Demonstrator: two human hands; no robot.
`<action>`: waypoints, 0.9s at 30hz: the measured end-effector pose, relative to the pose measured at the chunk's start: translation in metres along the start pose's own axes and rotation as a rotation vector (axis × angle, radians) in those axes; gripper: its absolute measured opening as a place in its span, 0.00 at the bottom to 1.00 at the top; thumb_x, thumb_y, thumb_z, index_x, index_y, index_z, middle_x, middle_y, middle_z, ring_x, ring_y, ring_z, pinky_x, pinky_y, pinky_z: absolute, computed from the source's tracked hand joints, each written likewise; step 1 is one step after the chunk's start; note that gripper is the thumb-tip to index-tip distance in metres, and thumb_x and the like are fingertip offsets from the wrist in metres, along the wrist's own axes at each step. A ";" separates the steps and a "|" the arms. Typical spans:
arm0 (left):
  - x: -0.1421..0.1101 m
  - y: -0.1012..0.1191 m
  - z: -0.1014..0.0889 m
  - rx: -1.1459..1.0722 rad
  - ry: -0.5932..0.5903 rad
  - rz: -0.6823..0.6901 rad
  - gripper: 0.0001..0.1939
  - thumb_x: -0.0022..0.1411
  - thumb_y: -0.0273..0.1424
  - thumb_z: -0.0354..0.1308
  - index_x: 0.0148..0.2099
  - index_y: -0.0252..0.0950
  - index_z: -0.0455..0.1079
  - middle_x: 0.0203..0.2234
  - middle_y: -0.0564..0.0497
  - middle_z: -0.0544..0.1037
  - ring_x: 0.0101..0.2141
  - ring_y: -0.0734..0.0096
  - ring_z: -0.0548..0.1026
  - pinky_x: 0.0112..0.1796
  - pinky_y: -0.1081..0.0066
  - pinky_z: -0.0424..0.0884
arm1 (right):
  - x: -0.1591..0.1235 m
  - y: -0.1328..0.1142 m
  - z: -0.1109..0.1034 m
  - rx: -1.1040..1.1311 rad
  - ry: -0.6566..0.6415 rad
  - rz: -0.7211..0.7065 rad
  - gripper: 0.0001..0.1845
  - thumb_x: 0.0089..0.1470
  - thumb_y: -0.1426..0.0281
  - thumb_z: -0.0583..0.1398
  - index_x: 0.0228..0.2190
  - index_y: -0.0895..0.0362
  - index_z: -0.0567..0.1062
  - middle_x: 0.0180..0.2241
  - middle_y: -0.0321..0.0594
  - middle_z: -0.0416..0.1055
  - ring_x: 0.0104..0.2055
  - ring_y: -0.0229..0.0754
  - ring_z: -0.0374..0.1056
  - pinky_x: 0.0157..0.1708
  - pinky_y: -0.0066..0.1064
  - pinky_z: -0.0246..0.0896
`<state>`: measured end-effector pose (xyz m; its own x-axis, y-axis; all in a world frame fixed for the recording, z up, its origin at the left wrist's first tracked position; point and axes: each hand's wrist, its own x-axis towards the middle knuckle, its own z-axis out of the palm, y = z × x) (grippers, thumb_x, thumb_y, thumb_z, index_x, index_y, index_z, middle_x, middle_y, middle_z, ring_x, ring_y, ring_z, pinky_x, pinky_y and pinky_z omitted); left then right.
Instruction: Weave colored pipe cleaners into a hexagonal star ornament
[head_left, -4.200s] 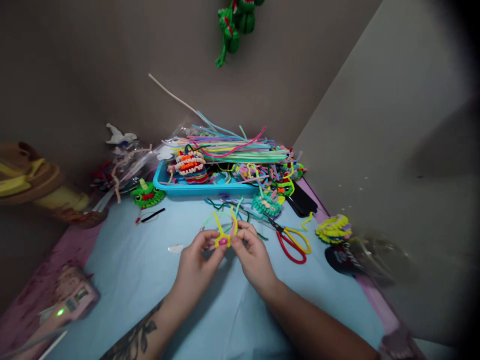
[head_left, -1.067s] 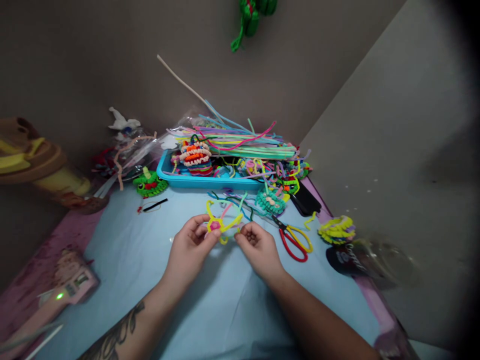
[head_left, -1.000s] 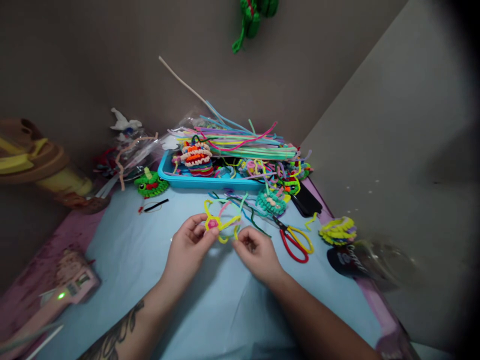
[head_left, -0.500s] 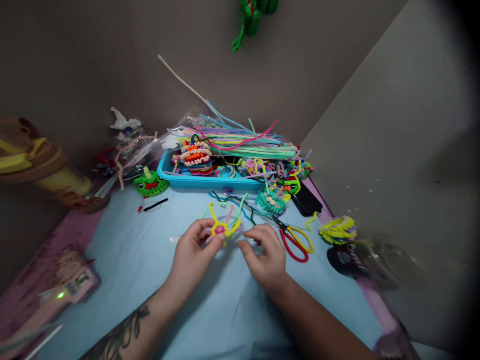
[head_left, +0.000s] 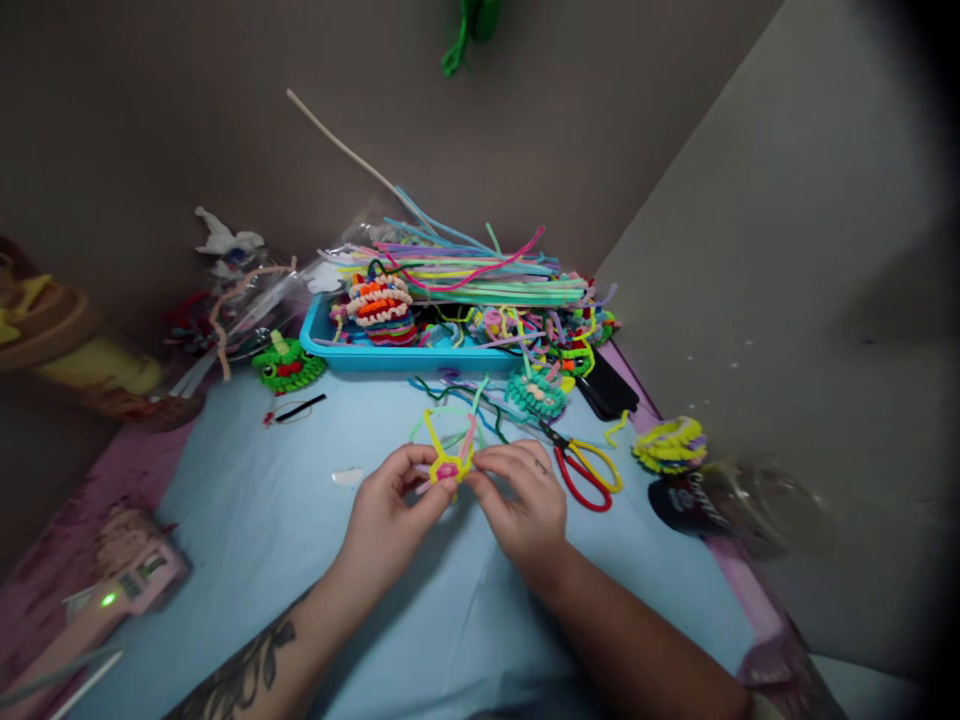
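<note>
My left hand (head_left: pixel 401 505) pinches a small pipe-cleaner piece (head_left: pixel 448 467) with a pink centre, a yellow ring and several yellow, pink and green strands sticking up. On its right edge, the thumb and forefinger of my right hand (head_left: pixel 521 500) close on a strand whose end is hidden by the fingers. Both hands hover over the pale blue table cover (head_left: pixel 255 520). To the right of my right hand lie scissors (head_left: pixel 585 470) with one red and one yellow handle.
Behind the hands stands a blue tray (head_left: pixel 405 360) heaped with pipe cleaners (head_left: pixel 480 275). Fuzzy makes lie around it: a green one (head_left: pixel 289 368), a teal one (head_left: pixel 536 393) and a yellow one (head_left: pixel 670 446). At right are a black phone (head_left: pixel 606 385) and a tipped coffee cup (head_left: pixel 686 503).
My right hand has moved left and closed its fingertips on the pipe-cleaner piece; before, it was apart from it. The whole view has shifted slightly.
</note>
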<state>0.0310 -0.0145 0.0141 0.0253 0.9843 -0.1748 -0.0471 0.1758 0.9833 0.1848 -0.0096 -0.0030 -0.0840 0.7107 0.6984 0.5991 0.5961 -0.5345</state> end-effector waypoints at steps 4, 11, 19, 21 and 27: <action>0.001 0.000 0.000 0.003 -0.015 0.004 0.09 0.50 0.30 0.63 0.35 0.36 0.69 0.28 0.54 0.77 0.30 0.73 0.74 0.32 0.74 0.69 | -0.002 0.001 0.000 -0.001 -0.020 -0.045 0.09 0.53 0.77 0.62 0.36 0.53 0.74 0.33 0.38 0.78 0.35 0.41 0.73 0.38 0.38 0.64; 0.000 0.002 0.000 0.043 -0.042 0.020 0.08 0.51 0.30 0.63 0.35 0.36 0.69 0.28 0.54 0.77 0.30 0.73 0.74 0.33 0.75 0.69 | 0.000 0.001 -0.001 0.032 -0.097 -0.044 0.09 0.53 0.79 0.61 0.35 0.54 0.74 0.32 0.38 0.77 0.34 0.40 0.69 0.39 0.38 0.63; -0.002 -0.002 -0.002 0.213 -0.060 0.113 0.06 0.53 0.29 0.61 0.36 0.37 0.71 0.29 0.53 0.78 0.31 0.71 0.74 0.34 0.73 0.68 | -0.001 -0.003 -0.002 0.031 -0.130 0.020 0.06 0.54 0.78 0.55 0.29 0.56 0.70 0.29 0.39 0.68 0.34 0.42 0.63 0.36 0.38 0.58; -0.002 -0.003 -0.003 0.233 -0.057 0.122 0.06 0.53 0.30 0.61 0.36 0.37 0.72 0.29 0.52 0.78 0.31 0.70 0.74 0.34 0.73 0.68 | -0.001 -0.002 -0.001 0.032 -0.152 0.036 0.07 0.54 0.78 0.55 0.28 0.56 0.69 0.29 0.39 0.67 0.35 0.42 0.63 0.36 0.38 0.58; 0.001 0.000 -0.002 0.091 -0.027 0.016 0.09 0.50 0.31 0.64 0.35 0.36 0.71 0.29 0.52 0.79 0.30 0.70 0.75 0.33 0.73 0.68 | -0.001 -0.003 0.000 0.046 -0.124 0.106 0.05 0.55 0.75 0.56 0.30 0.55 0.71 0.30 0.39 0.68 0.36 0.43 0.63 0.37 0.38 0.59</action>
<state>0.0291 -0.0131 0.0141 0.0519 0.9860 -0.1588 0.0428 0.1566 0.9867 0.1837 -0.0124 -0.0024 -0.1216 0.8091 0.5749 0.5730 0.5302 -0.6250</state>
